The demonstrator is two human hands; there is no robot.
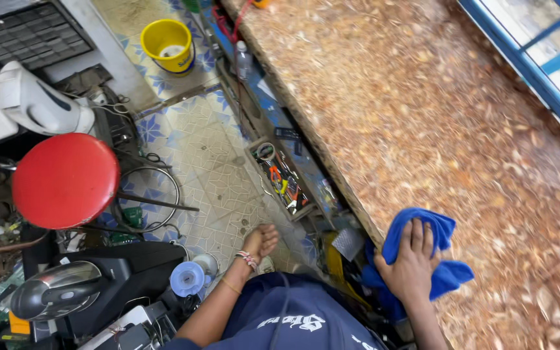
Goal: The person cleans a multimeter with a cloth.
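The right hand (413,256) lies flat and spread on a blue cloth (422,249), pressing it onto the near edge of the speckled stone bench (435,116), at about five o'clock in the view. Part of the cloth hangs over the edge. The left hand (260,241) hangs loosely curled by the person's side, at about six o'clock, holding nothing, above the patterned floor tiles (209,162).

To wipe well, I judge the palm should stay flat with even pressure, and the loose folds should be gathered under the fingers so the cloth does not slide off the edge. A tray of tools (283,181) sits on the floor just below the bench, at about nine o'clock from the cloth, and a red stool (66,180) stands well apart to the left.
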